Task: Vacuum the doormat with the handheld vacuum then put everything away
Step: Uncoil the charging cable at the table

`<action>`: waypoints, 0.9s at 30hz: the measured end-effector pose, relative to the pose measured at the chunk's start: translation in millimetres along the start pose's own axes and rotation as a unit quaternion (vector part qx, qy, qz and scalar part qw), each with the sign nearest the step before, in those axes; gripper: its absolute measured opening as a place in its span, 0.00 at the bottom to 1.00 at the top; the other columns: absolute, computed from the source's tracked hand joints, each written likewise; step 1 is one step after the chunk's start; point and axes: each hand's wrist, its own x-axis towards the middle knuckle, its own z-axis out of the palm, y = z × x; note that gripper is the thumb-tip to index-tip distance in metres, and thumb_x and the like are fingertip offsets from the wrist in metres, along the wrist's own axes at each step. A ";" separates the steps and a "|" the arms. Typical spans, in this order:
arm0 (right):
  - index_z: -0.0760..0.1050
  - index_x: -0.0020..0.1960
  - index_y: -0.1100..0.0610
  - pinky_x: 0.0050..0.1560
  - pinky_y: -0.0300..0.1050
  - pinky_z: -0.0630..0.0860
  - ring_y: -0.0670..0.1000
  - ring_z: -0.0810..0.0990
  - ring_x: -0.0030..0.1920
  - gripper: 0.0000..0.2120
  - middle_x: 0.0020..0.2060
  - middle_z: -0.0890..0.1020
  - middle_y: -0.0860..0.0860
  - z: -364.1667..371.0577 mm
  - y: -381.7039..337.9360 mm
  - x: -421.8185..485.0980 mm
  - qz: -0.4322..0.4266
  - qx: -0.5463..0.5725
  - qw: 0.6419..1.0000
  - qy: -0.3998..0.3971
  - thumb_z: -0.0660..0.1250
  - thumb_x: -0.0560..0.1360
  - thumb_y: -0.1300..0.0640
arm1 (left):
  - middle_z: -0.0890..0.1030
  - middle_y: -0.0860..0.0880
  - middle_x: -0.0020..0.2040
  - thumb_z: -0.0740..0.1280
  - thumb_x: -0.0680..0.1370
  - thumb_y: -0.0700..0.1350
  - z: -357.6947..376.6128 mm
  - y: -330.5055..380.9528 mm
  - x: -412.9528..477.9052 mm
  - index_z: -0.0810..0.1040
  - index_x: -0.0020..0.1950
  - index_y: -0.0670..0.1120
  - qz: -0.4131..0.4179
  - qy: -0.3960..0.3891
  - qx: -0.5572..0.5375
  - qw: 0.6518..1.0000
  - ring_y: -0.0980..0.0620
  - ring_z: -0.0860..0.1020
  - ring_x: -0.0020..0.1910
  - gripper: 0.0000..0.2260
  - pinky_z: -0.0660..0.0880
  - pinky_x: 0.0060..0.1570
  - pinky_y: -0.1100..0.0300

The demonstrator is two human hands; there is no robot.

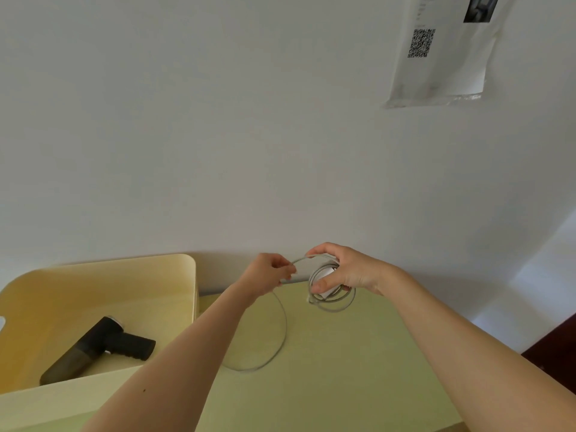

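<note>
Right hand [349, 269] holding cable [335, 305], vacuum [103, 347] in bin [93, 288]

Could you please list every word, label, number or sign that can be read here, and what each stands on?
No text can be read as words.
Paper sheet on the wall: a QR code; the faint printed lines above it are too blurred to read.
Handheld vacuum, charger and cable: no marking shows.

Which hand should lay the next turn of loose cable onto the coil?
Left. The left hand pinches the loose cable beside the coil, while the right hand is occupied gripping the white charger it winds around.
</note>
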 end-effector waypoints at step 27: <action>0.83 0.47 0.59 0.47 0.43 0.75 0.51 0.81 0.42 0.10 0.42 0.85 0.54 8.4 17.7 22.0 0.025 0.169 0.970 0.171 0.76 0.67 0.68 | 0.80 0.49 0.54 0.69 0.69 0.41 3.2 -8.0 -14.5 0.77 0.62 0.49 -0.092 -0.210 -0.242 0.943 0.50 0.78 0.57 0.21 0.78 0.55 0.53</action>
